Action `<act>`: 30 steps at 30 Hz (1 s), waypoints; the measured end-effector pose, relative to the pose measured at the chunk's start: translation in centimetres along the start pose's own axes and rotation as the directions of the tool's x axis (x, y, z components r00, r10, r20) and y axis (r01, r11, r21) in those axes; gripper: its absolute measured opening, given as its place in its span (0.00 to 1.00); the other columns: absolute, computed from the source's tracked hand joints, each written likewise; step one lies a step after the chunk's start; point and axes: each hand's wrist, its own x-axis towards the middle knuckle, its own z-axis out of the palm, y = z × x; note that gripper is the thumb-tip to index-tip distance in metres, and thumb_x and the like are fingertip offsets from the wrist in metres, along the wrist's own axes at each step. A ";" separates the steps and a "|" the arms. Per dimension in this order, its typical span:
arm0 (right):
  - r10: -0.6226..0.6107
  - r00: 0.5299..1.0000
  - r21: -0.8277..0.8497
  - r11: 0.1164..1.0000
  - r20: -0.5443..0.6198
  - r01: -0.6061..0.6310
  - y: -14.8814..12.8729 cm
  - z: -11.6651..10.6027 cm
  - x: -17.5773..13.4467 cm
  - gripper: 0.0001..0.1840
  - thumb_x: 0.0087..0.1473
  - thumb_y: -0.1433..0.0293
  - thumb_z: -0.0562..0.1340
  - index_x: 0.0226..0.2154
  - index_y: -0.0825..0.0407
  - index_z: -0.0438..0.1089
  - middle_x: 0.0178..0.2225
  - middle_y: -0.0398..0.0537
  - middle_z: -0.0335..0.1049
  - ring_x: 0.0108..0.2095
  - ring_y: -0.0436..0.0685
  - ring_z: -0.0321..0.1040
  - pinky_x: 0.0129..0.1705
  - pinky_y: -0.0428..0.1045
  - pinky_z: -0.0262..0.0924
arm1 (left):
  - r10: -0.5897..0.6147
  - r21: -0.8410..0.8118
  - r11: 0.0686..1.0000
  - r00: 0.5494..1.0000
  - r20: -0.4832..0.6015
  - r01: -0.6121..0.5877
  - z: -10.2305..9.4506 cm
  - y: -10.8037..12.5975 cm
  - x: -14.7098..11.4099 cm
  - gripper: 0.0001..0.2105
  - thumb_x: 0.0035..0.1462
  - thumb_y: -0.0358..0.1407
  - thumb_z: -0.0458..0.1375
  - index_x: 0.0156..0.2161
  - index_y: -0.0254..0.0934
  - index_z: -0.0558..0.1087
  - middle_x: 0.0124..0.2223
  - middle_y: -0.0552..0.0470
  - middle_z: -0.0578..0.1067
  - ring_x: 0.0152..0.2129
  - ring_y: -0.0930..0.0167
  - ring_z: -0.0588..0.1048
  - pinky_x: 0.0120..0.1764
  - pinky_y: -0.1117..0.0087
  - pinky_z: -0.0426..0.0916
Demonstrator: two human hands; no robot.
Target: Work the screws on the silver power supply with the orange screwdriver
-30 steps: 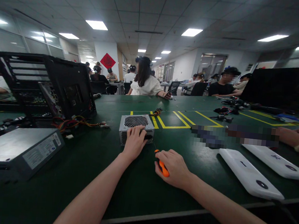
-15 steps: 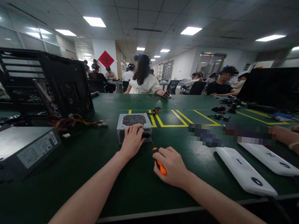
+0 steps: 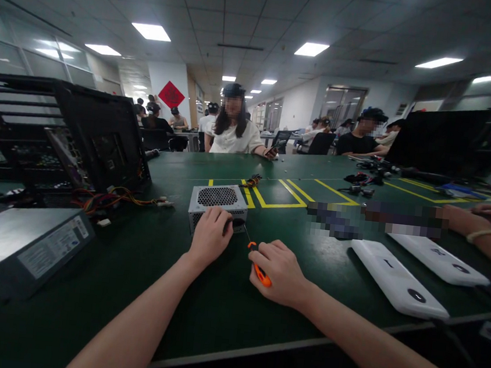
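A grey metal computer power supply (image 3: pixel 217 195) with a perforated top stands on the green table. My left hand (image 3: pixel 211 234) is on its near side, the fingers curled against the front face. Beside those fingers is a dark opening or part on the box; it is too small to make out. My right hand (image 3: pixel 278 274) is closed around an orange and black screwdriver (image 3: pixel 261 274). The thin shaft points up and left, its tip at the near right corner of the box. Whether it sits in a screw cannot be seen.
An open black computer case (image 3: pixel 113 141) and a second power supply (image 3: pixel 24 237) stand at left, with loose cables (image 3: pixel 116 197) between. White devices (image 3: pixel 400 279) lie at right, near another person's hands (image 3: pixel 465 222). A person (image 3: pixel 236 130) sits opposite.
My left hand has slid slightly down the box's near side, its fingers more curled. The screwdriver stays at the same corner. The person opposite has turned to face this way.
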 end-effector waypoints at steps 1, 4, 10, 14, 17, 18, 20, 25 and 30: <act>-0.009 1.000 -0.018 1.000 -0.001 0.009 0.0 0.0 0.0 0.06 0.49 0.71 0.55 0.31 0.53 0.66 0.28 0.46 0.63 0.28 0.52 0.57 0.35 0.48 0.49 | -0.022 -0.022 1.000 0.999 0.035 0.023 0.0 0.1 -0.1 0.06 0.55 0.31 0.49 0.36 0.37 0.67 0.36 0.49 0.69 0.36 0.69 0.68 0.40 0.67 0.63; -0.027 1.000 -0.038 0.999 0.004 0.027 0.0 -0.2 0.0 0.05 0.48 0.71 0.55 0.31 0.53 0.66 0.28 0.46 0.62 0.29 0.52 0.57 0.35 0.49 0.49 | -0.088 -0.066 0.993 0.980 0.177 0.101 0.4 0.2 -0.3 0.08 0.56 0.31 0.48 0.36 0.38 0.69 0.35 0.52 0.72 0.33 0.71 0.71 0.37 0.71 0.65; 0.029 1.000 0.051 0.998 -0.007 -0.029 -0.2 -0.1 0.3 0.11 0.52 0.66 0.54 0.37 0.54 0.64 0.28 0.46 0.66 0.28 0.52 0.60 0.36 0.49 0.50 | -0.051 -0.126 0.987 0.936 0.349 0.100 1.3 0.3 -0.6 0.14 0.55 0.32 0.48 0.45 0.38 0.70 0.42 0.50 0.74 0.38 0.70 0.72 0.43 0.69 0.65; 0.007 0.999 0.008 1.000 0.033 -0.007 0.0 0.1 0.1 0.09 0.48 0.71 0.56 0.35 0.54 0.64 0.30 0.46 0.66 0.29 0.52 0.60 0.37 0.49 0.50 | -0.031 -0.170 0.980 0.932 0.362 0.099 1.7 0.2 -0.8 0.16 0.55 0.31 0.49 0.49 0.37 0.68 0.46 0.49 0.73 0.41 0.70 0.71 0.46 0.69 0.64; -0.038 0.998 -0.039 0.998 0.045 0.039 0.1 -0.1 0.1 0.08 0.46 0.72 0.57 0.33 0.52 0.65 0.32 0.47 0.65 0.32 0.53 0.60 0.38 0.50 0.49 | -0.023 -0.195 0.976 0.931 0.363 0.100 1.8 0.2 -0.8 0.16 0.55 0.30 0.48 0.49 0.36 0.67 0.47 0.48 0.72 0.43 0.70 0.71 0.47 0.69 0.64; -0.032 0.999 -0.035 0.999 0.034 0.033 0.1 -0.2 0.2 0.07 0.47 0.71 0.57 0.33 0.52 0.65 0.31 0.47 0.65 0.32 0.53 0.60 0.38 0.50 0.49 | -0.018 -0.203 0.974 0.931 0.365 0.098 1.8 0.2 -0.9 0.17 0.55 0.30 0.48 0.50 0.36 0.67 0.48 0.48 0.72 0.44 0.70 0.70 0.47 0.69 0.64; -0.001 1.000 -0.010 1.000 0.006 0.001 -0.1 -0.4 0.2 0.07 0.50 0.68 0.56 0.33 0.53 0.65 0.30 0.47 0.65 0.30 0.53 0.59 0.37 0.50 0.49 | -0.012 -0.211 0.973 0.931 0.364 0.095 1.7 0.3 -0.9 0.17 0.55 0.30 0.48 0.50 0.36 0.67 0.49 0.48 0.71 0.44 0.70 0.70 0.48 0.68 0.64; 0.060 0.996 0.024 0.998 -0.060 -0.059 -0.2 -0.2 0.2 0.09 0.52 0.70 0.54 0.36 0.55 0.64 0.28 0.46 0.66 0.27 0.51 0.59 0.36 0.49 0.49 | -0.049 -0.164 0.980 0.931 0.363 0.115 1.4 0.5 -0.7 0.16 0.56 0.31 0.47 0.49 0.38 0.67 0.48 0.49 0.72 0.42 0.69 0.71 0.46 0.68 0.65; -0.064 0.998 -0.075 0.995 -0.022 0.062 0.2 0.0 0.0 0.05 0.47 0.72 0.57 0.31 0.52 0.65 0.30 0.47 0.62 0.30 0.53 0.58 0.37 0.49 0.49 | -0.089 -0.155 0.977 0.934 0.346 0.150 1.5 0.4 -0.7 0.15 0.56 0.31 0.47 0.47 0.38 0.69 0.46 0.50 0.73 0.42 0.69 0.72 0.46 0.68 0.65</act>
